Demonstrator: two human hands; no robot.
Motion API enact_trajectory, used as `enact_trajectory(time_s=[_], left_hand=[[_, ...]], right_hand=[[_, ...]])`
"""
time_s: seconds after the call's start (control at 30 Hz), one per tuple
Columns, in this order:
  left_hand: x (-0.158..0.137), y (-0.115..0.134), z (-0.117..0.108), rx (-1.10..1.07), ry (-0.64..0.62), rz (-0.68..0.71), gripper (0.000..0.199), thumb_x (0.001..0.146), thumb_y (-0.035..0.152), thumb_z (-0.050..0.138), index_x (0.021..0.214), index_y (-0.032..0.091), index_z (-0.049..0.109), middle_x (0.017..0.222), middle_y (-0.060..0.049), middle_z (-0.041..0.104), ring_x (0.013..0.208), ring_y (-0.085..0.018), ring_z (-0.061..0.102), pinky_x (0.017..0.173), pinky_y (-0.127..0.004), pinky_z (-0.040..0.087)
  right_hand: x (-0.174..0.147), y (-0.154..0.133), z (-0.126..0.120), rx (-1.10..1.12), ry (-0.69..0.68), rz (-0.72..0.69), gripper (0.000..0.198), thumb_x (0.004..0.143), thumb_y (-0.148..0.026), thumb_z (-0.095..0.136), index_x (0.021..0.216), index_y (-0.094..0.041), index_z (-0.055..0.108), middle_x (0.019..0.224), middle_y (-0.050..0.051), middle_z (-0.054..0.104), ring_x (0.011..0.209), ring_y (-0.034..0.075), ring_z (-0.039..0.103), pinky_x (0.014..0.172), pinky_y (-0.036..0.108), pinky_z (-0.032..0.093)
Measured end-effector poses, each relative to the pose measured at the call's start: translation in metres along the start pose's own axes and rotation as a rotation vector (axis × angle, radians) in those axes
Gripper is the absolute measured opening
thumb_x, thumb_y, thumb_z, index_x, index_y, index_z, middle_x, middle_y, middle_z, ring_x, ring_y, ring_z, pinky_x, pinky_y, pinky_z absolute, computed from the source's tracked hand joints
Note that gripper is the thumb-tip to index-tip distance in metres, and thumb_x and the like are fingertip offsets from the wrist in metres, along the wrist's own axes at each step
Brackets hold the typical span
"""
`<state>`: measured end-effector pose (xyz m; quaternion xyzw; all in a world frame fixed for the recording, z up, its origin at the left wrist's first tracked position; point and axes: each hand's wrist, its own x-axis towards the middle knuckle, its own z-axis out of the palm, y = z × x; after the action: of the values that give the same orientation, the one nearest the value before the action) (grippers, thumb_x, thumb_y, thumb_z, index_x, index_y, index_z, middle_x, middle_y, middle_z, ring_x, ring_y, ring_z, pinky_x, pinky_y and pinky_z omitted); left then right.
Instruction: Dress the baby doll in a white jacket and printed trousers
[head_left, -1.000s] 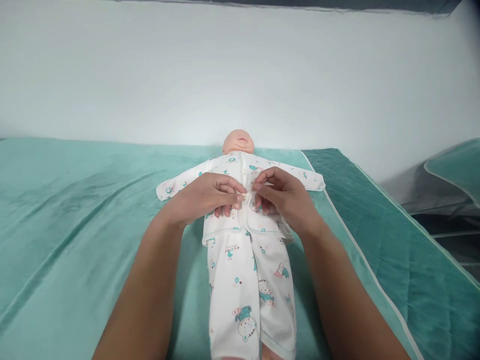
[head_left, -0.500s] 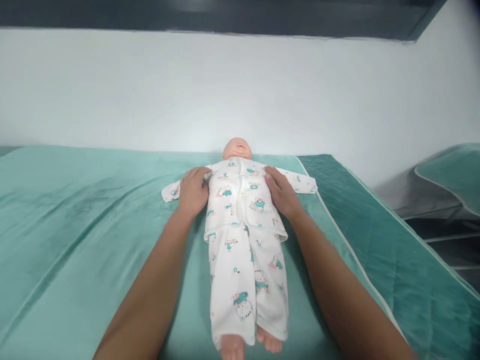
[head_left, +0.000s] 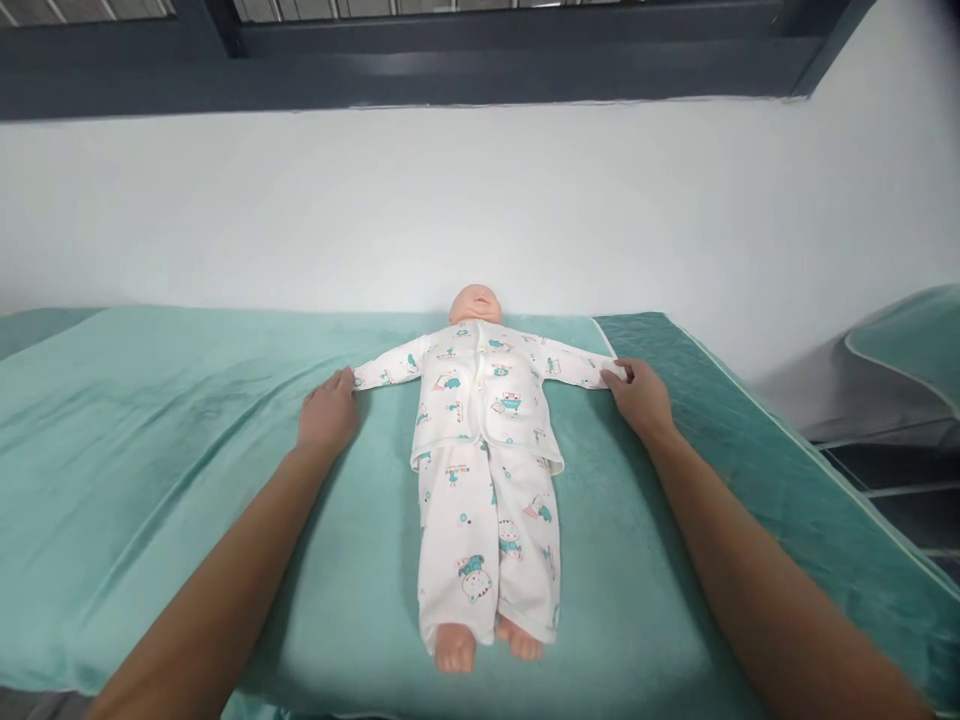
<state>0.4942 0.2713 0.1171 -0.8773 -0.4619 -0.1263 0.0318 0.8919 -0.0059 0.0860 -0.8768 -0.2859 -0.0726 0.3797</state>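
A baby doll [head_left: 475,303] lies on its back, dressed in a white printed pajama top [head_left: 484,395] and matching pants [head_left: 487,545], with bare feet showing at the hems. Both its sleeves are stretched out sideways. At the end of the sleeve on the left, my left hand [head_left: 330,412] is closed on the sleeve cuff; its fingertips are partly hidden behind the hand. The other sleeve's cuff is pinched between the thumb and fingers of my right hand [head_left: 639,395].
Under the doll is a light green blanket [head_left: 187,430], wrinkled on the left. A darker green quilted mattress pad [head_left: 750,470] shows on the right. Behind stands a white wall [head_left: 337,210], with a dark window frame [head_left: 487,70] above. Another green cover [head_left: 915,340] is at far right.
My hands have moved outward from the sides of the doll's chest to the sleeve ends, taking hold of the cuffs. The sleeves now lie straighter. The camera view has tilted up.
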Motion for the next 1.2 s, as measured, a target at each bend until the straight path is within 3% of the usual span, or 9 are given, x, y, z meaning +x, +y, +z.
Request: enact_trajectory(time_s=[0.17, 0.27, 0.47, 0.57, 0.7, 0.87, 0.93, 1.03, 1.2], left_hand=[[0.015, -0.024, -0.003, 0.038, 0.13, 0.023, 0.058, 0.093, 0.014, 0.029, 0.151, 0.015, 0.035, 0.154, -0.013, 0.038, 0.129, -0.034, 0.052, 0.103, -0.049, 0.044], [0.021, -0.032, 0.0, 0.023, 0.118, 0.021, 0.058, 0.092, 0.013, 0.029, 0.15, 0.02, 0.038, 0.155, -0.008, 0.038, 0.127, -0.034, 0.053, 0.102, -0.05, 0.046], [0.001, -0.023, 0.006, -0.132, 0.121, 0.069, 0.056, 0.088, 0.013, 0.033, 0.143, 0.014, 0.048, 0.149, -0.012, 0.046, 0.136, -0.03, 0.045, 0.11, -0.045, 0.041], [-0.029, -0.004, 0.002, -0.196, 0.234, 0.098, 0.057, 0.086, 0.013, 0.038, 0.142, 0.006, 0.046, 0.147, -0.019, 0.046, 0.138, -0.03, 0.04, 0.115, -0.046, 0.034], [-0.086, 0.035, -0.012, -0.377, 0.236, 0.144, 0.047, 0.091, 0.022, 0.039, 0.135, 0.013, 0.052, 0.14, -0.014, 0.053, 0.132, -0.027, 0.047, 0.112, -0.044, 0.039], [-0.163, 0.072, -0.037, -0.694, 0.143, 0.184, 0.025, 0.094, 0.025, 0.043, 0.11, 0.021, 0.062, 0.117, -0.007, 0.065, 0.111, -0.02, 0.06, 0.1, -0.037, 0.048], [-0.195, 0.081, -0.045, -0.848, 0.148, 0.114, 0.015, 0.093, 0.027, 0.049, 0.097, 0.021, 0.062, 0.101, -0.005, 0.065, 0.096, -0.017, 0.062, 0.087, -0.032, 0.053], [-0.237, 0.094, -0.052, -0.96, 0.056, 0.167, 0.011, 0.09, 0.024, 0.054, 0.1, 0.023, 0.061, 0.101, -0.004, 0.062, 0.095, -0.016, 0.061, 0.083, -0.029, 0.053], [-0.272, 0.111, -0.046, -0.978, -0.019, 0.206, 0.045, 0.084, 0.011, 0.056, 0.126, 0.026, 0.049, 0.116, -0.006, 0.056, 0.106, -0.017, 0.058, 0.091, -0.031, 0.052]], right_hand=[[0.001, 0.007, -0.011, 0.014, 0.061, 0.06, 0.036, 0.08, -0.032, 0.057, 0.11, -0.015, 0.068, 0.084, 0.008, 0.063, 0.073, 0.019, 0.053, 0.071, 0.032, 0.041], [-0.001, 0.014, -0.013, -0.013, 0.059, 0.058, 0.034, 0.078, -0.031, 0.058, 0.106, -0.014, 0.068, 0.08, 0.007, 0.061, 0.072, 0.02, 0.054, 0.071, 0.034, 0.043], [-0.02, -0.007, -0.008, -0.025, 0.161, -0.103, 0.036, 0.076, -0.029, 0.061, 0.108, -0.013, 0.064, 0.108, 0.016, 0.057, 0.107, 0.029, 0.052, 0.097, 0.047, 0.042], [-0.062, -0.044, -0.018, 0.212, 0.132, -0.262, 0.031, 0.082, -0.031, 0.059, 0.11, -0.018, 0.06, 0.113, 0.013, 0.054, 0.098, 0.024, 0.056, 0.087, 0.041, 0.049], [-0.16, -0.09, -0.042, 0.492, -0.049, -0.399, 0.013, 0.09, -0.03, 0.055, 0.1, -0.022, 0.056, 0.097, 0.005, 0.055, 0.089, 0.019, 0.056, 0.077, 0.034, 0.05], [-0.266, -0.092, -0.073, 0.517, -0.377, -0.495, 0.014, 0.09, -0.02, 0.056, 0.103, -0.024, 0.053, 0.099, 0.005, 0.055, 0.087, 0.017, 0.057, 0.075, 0.033, 0.051], [-0.287, -0.085, -0.084, 0.478, -0.398, -0.461, 0.02, 0.09, -0.018, 0.055, 0.108, -0.025, 0.05, 0.105, 0.007, 0.055, 0.096, 0.02, 0.057, 0.081, 0.035, 0.052], [-0.302, -0.088, -0.096, 0.405, -0.343, -0.454, 0.027, 0.09, -0.016, 0.052, 0.114, -0.026, 0.047, 0.112, 0.009, 0.054, 0.107, 0.022, 0.055, 0.089, 0.04, 0.051], [-0.308, -0.126, -0.096, 0.189, -0.327, -0.57, 0.035, 0.088, -0.014, 0.054, 0.121, -0.024, 0.049, 0.117, 0.01, 0.057, 0.107, 0.026, 0.051, 0.09, 0.045, 0.046]])
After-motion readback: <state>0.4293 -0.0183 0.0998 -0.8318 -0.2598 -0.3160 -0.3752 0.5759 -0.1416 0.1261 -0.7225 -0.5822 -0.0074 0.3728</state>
